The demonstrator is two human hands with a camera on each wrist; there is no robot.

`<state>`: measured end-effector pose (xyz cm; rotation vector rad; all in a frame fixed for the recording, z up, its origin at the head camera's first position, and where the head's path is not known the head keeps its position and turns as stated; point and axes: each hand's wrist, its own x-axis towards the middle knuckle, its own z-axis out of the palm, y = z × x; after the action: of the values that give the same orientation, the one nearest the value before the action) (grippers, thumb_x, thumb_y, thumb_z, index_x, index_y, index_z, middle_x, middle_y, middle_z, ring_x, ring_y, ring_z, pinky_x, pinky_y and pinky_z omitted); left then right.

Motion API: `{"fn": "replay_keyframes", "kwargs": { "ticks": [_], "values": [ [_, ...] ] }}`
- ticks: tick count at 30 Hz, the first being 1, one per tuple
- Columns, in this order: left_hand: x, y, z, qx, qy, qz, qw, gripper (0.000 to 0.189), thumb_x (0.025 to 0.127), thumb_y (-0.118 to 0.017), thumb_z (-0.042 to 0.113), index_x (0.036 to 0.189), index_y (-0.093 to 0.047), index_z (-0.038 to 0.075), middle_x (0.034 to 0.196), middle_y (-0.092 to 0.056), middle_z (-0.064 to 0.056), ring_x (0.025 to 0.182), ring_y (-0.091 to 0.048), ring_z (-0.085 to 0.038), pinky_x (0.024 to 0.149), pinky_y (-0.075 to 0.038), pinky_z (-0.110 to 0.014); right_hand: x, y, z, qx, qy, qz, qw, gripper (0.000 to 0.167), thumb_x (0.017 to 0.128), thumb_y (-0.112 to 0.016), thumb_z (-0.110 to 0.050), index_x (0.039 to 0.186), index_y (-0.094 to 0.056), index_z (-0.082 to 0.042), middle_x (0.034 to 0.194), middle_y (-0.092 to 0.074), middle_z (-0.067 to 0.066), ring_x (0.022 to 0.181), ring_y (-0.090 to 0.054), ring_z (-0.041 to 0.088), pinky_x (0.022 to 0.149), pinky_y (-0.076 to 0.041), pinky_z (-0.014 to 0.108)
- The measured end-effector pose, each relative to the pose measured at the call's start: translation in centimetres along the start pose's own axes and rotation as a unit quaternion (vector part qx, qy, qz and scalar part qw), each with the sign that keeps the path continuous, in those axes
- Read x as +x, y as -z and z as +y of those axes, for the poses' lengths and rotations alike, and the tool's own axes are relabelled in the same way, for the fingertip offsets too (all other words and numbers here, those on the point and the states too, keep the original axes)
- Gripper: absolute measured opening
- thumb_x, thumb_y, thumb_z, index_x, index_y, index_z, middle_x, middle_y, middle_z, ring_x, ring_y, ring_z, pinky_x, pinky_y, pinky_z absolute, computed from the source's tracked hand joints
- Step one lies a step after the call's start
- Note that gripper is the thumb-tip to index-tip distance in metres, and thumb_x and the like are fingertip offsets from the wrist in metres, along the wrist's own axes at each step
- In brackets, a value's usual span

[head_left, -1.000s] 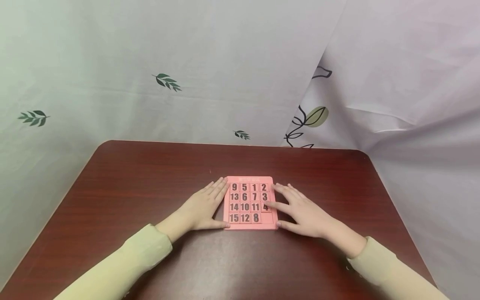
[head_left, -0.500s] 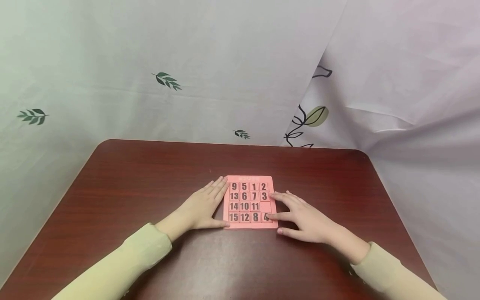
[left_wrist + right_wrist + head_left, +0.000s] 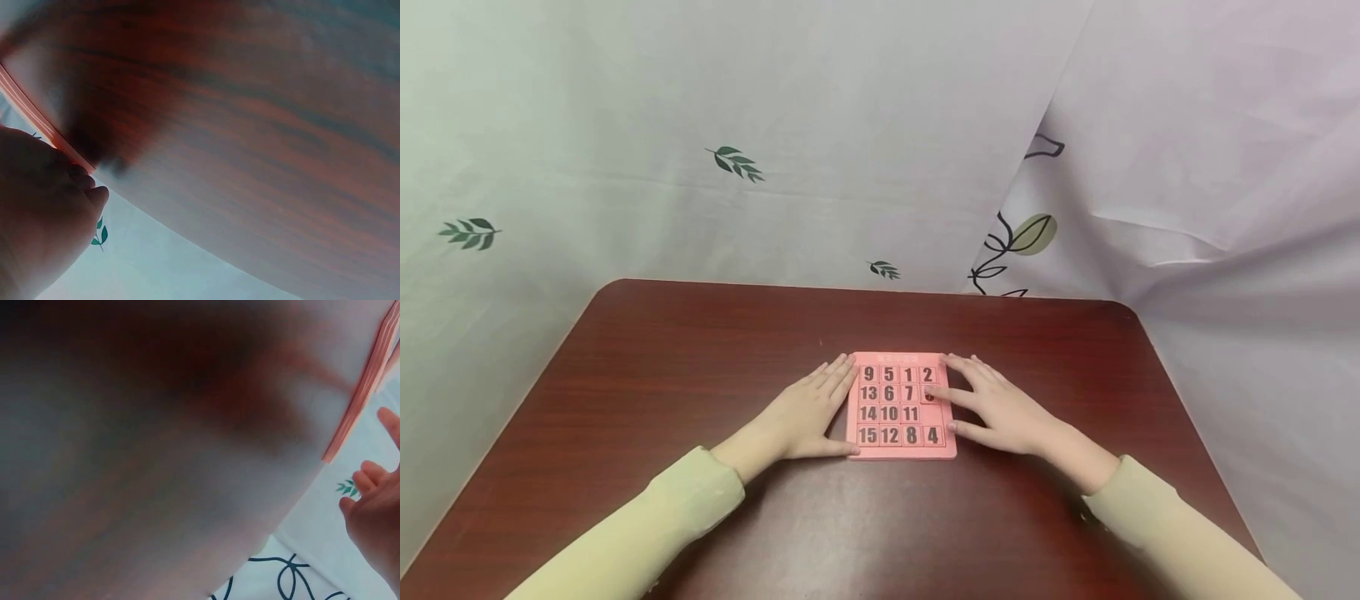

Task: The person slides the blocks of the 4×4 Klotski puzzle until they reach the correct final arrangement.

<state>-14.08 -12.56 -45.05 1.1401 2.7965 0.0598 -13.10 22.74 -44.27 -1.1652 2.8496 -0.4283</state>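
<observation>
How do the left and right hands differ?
The left hand touches only the edge of the sliding number puzzle; the right hand has a finger on a right-column tile. Thumb aside, the left hand's fingers lie close together; the right hand's index stands apart. Both are bare.

You have a dark red-brown, wood-grained desk (image 3: 715,350) before you, its far corners rounded, a pale sheen on the side nearest you. Directly on it, around the middle, your pink number board (image 3: 901,454) lies flat.
</observation>
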Motion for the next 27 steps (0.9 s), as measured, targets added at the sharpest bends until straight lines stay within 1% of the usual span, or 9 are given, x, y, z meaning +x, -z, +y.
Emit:
{"fn": "replay_keyframes", "kwargs": {
  "ticks": [3, 6, 9, 15, 19, 21, 27],
  "values": [
    [0.1, 0.0, 0.0, 0.001, 0.001, -0.003, 1.0, 0.118, 0.089, -0.064, 0.076, 0.165, -0.026, -0.007, 0.176, -0.021, -0.024, 0.165, -0.022, -0.037, 0.134, -0.028, -0.047, 0.3, -0.1, 0.3, -0.001, -0.025, -0.02, 0.9995, 0.056, 0.1, -0.07, -0.046, 0.152, -0.061, -0.028, 0.171, -0.035, 0.018, 0.159, -0.035, 0.039, 0.132, -0.026, 0.062],
    [0.0, 0.0, 0.0, 0.002, 0.001, -0.003, 1.0, 0.118, 0.089, -0.064, 0.075, 0.165, -0.026, -0.007, 0.176, -0.021, -0.024, 0.165, -0.022, -0.037, 0.134, -0.029, -0.047, 0.2, -0.1, 0.2, 0.001, -0.033, -0.03, 0.999, 0.055, 0.1, -0.068, -0.047, 0.152, -0.061, -0.03, 0.172, -0.033, 0.017, 0.16, -0.033, 0.039, 0.131, -0.026, 0.062],
    [0.0, 0.1, 0.0, 0.004, 0.002, -0.004, 1.0, 0.118, 0.089, -0.064, 0.076, 0.165, -0.025, -0.006, 0.176, -0.02, -0.024, 0.165, -0.021, -0.037, 0.134, -0.028, -0.047, -0.2, -0.1, -0.1, 0.008, -0.021, -0.028, 0.9994, 0.054, 0.099, -0.07, -0.046, 0.15, -0.062, -0.03, 0.172, -0.034, 0.018, 0.16, -0.034, 0.039, 0.131, -0.027, 0.064],
    [0.0, 0.3, 0.0, 0.003, 0.006, -0.007, 1.0, 0.119, 0.089, -0.063, 0.078, 0.166, -0.024, -0.006, 0.176, -0.018, -0.023, 0.165, -0.02, -0.036, 0.135, -0.026, -0.047, -1.3, -0.2, -0.8, -0.001, 0.019, -0.008, 0.9998, 0.051, 0.098, -0.074, -0.043, 0.146, -0.066, -0.031, 0.168, -0.039, 0.02, 0.156, -0.039, 0.041, 0.127, -0.032, 0.066],
    [-0.1, 0.2, -0.1, 0.003, 0.007, -0.005, 1.0, 0.12, 0.089, -0.063, 0.078, 0.165, -0.025, -0.006, 0.176, -0.019, -0.024, 0.165, -0.02, -0.037, 0.134, -0.028, -0.047, -1.5, -0.2, -0.9, -0.004, 0.027, 0.001, 0.9996, 0.05, 0.098, -0.074, -0.043, 0.146, -0.067, -0.03, 0.167, -0.04, 0.02, 0.156, -0.039, 0.04, 0.126, -0.032, 0.067],
    [-0.1, 0.2, -0.1, 0.003, 0.008, -0.006, 0.9999, 0.121, 0.089, -0.062, 0.079, 0.166, -0.024, -0.006, 0.176, -0.018, -0.023, 0.165, -0.02, -0.036, 0.134, -0.027, -0.047, -1.3, -0.2, -0.7, -0.002, 0.022, 0.002, 0.9997, 0.052, 0.098, -0.074, -0.042, 0.147, -0.065, -0.03, 0.168, -0.039, 0.02, 0.157, -0.038, 0.041, 0.127, -0.032, 0.067],
    [0.0, 0.0, 0.0, 0.002, 0.005, -0.002, 1.0, 0.12, 0.089, -0.063, 0.078, 0.165, -0.025, -0.006, 0.176, -0.019, -0.023, 0.165, -0.021, -0.036, 0.134, -0.027, -0.046, 0.0, 0.0, 0.5, 0.014, -0.022, -0.01, 0.9996, 0.061, 0.099, -0.071, -0.045, 0.156, -0.056, -0.03, 0.173, -0.032, 0.018, 0.16, -0.033, 0.041, 0.128, -0.029, 0.067]
  ]
}}
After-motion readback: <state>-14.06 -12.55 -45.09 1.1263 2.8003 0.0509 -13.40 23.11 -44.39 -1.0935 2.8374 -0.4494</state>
